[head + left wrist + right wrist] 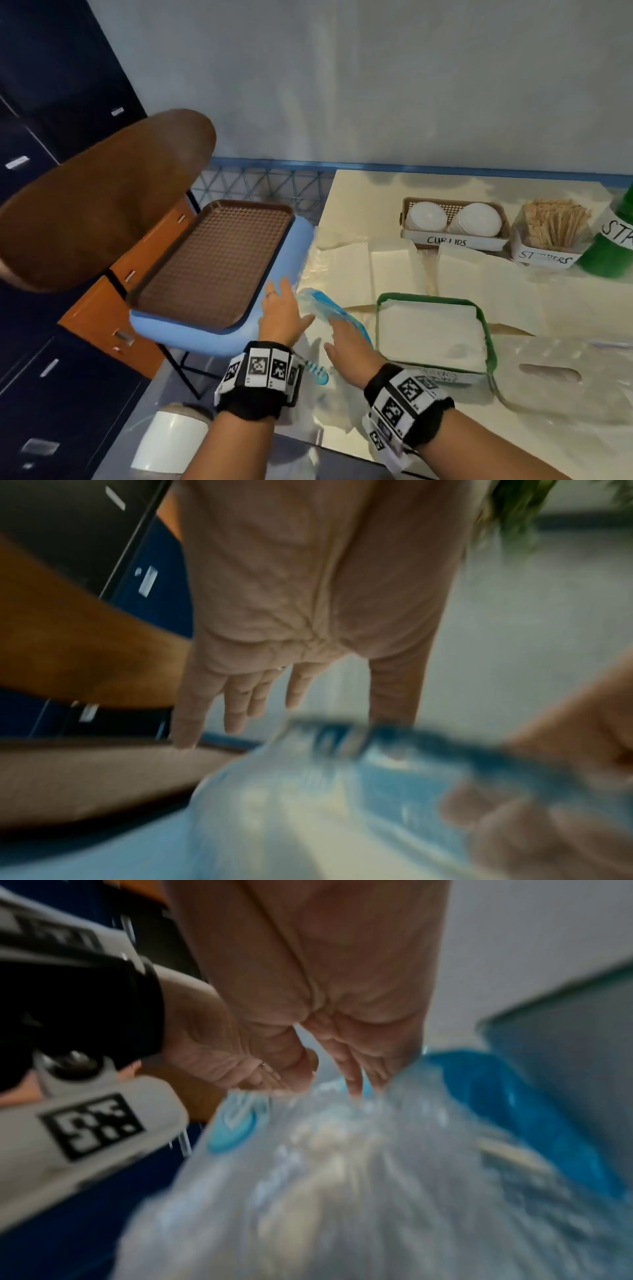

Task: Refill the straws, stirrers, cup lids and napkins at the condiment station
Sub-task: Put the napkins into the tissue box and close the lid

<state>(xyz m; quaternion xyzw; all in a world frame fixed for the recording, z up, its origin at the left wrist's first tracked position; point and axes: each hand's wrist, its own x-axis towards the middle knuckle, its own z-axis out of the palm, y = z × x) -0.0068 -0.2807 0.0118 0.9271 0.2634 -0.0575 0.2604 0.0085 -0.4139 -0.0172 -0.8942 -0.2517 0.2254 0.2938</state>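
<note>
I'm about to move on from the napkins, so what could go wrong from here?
1. The clear and blue plastic bag sits at the table's left edge between the left hand and right hand; neither plainly grips it, so it may slide off.
2. The brown tray overhangs its blue seat; a bump from that hand could tip it.

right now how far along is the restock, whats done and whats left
Looks done: the cup lids basket holds two stacks, the stirrers box is full, and the green napkin tray holds a stack. In hand: the left hand and right hand, fingers straight, touch a blue-and-clear plastic bag, apparently empty packaging. Left: loose napkins lie on the table; the green straw container is cut off, so straws can't be judged.
</note>
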